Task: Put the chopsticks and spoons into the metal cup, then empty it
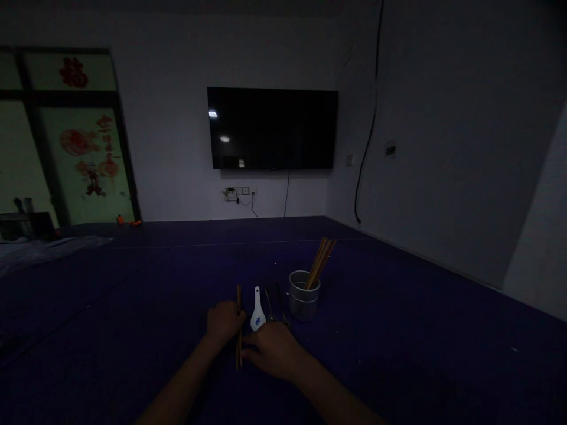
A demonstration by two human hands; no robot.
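Observation:
A pair of wooden chopsticks (239,297) lies lengthwise on the dark blue surface. Around their upper half, the fingers of my left hand (224,321) are closed. My right hand (275,349) reaches in from the right, its thumb and forefinger at the lower part of the same chopsticks. Just right of them rests a white soup spoon (257,313) with a blue mark in its bowl, handle pointing away. Beside it are a metal spoon (269,301) and another dark-handled utensil (280,300), whose near ends are partly behind my right hand.
A metal cup (303,304) holding several wooden chopsticks (322,260) stands right of the utensils. Clear plastic sheeting (48,251) lies at the far left, near small orange objects (129,222). A television (272,128) hangs on the back wall; a black cable (365,156) runs down the right wall.

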